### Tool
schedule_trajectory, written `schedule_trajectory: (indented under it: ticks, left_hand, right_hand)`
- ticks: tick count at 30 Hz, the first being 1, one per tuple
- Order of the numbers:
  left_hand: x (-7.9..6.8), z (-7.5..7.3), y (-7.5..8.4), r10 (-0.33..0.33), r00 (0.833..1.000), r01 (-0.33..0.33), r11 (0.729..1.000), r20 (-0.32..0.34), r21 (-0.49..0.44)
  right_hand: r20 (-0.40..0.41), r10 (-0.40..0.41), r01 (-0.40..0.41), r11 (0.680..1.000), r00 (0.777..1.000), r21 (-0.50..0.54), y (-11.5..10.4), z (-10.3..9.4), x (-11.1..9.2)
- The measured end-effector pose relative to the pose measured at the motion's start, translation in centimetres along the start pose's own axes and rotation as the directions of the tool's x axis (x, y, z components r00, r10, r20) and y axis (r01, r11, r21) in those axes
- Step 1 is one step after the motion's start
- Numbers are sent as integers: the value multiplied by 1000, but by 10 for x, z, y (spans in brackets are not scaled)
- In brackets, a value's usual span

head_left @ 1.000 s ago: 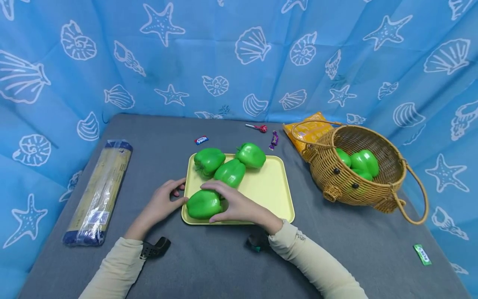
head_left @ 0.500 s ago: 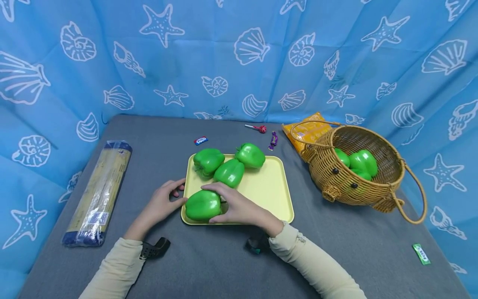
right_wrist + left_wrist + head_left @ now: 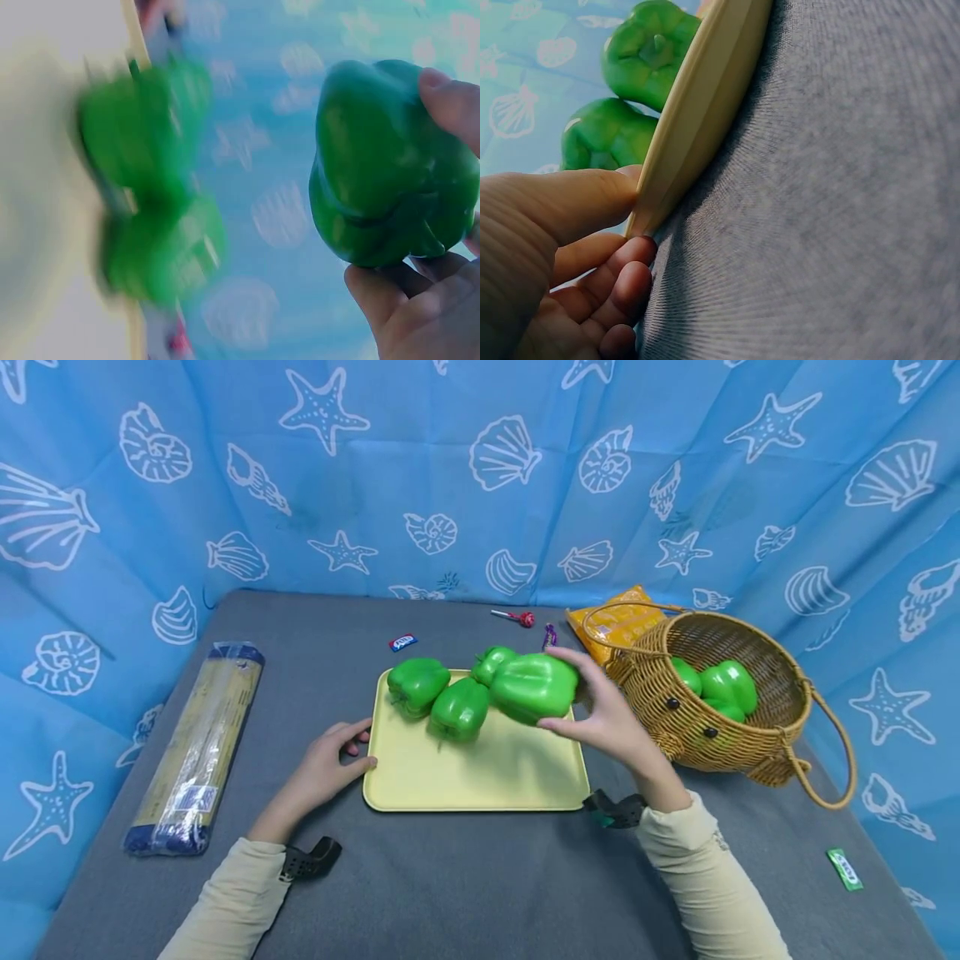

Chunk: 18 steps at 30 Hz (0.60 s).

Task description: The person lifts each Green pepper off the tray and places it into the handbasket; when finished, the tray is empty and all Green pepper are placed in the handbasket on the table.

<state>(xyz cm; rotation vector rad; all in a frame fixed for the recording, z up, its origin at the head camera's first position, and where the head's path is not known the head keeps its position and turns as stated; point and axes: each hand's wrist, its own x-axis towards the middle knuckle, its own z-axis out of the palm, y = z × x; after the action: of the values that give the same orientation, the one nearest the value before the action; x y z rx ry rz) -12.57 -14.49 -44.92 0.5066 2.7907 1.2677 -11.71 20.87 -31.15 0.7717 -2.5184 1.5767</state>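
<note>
My right hand point(image 3: 603, 710) grips a green bell pepper point(image 3: 534, 687) between thumb and fingers, raised over the right part of the yellow tray point(image 3: 465, 785). In the right wrist view this held bell pepper point(image 3: 390, 165) shows close up, its stem end toward the fingers. My left hand point(image 3: 330, 767) is at the tray's left edge. The left wrist view shows its thumb point(image 3: 604, 196) on the rim and its fingers curled at the underside, pinching the tray. Three more bell peppers point(image 3: 459, 708) lie on the tray's back left part, one partly hidden behind the held one.
A wicker basket point(image 3: 697, 752) with an animal face stands at the right, several green peppers point(image 3: 727, 687) inside. Behind it lies an orange packet point(image 3: 622, 620). A lollipop point(image 3: 525, 619) and small candies point(image 3: 402, 642) lie at the back. A long plastic-wrapped pack point(image 3: 198, 747) lies left.
My right hand has lifted the bell pepper from the tray's front left and carried it right and back, toward the basket. The left hand has stayed at the tray's edge.
</note>
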Motion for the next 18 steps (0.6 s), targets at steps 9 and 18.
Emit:
schedule_trajectory:
  ticks: [9, 18]
  left_hand:
    - [-1, -1, 0, 9, 1000, -9, 1000, 0, -7]
    - [-1, -1, -2, 18, 1000, -18, 999, 0, -28]
  right_hand:
    - [-357, 54, -3, 990, 932, 142, 19, -108, -32]
    - [-525, 247, -204, 969, 814, 139, 64, -163, -61]
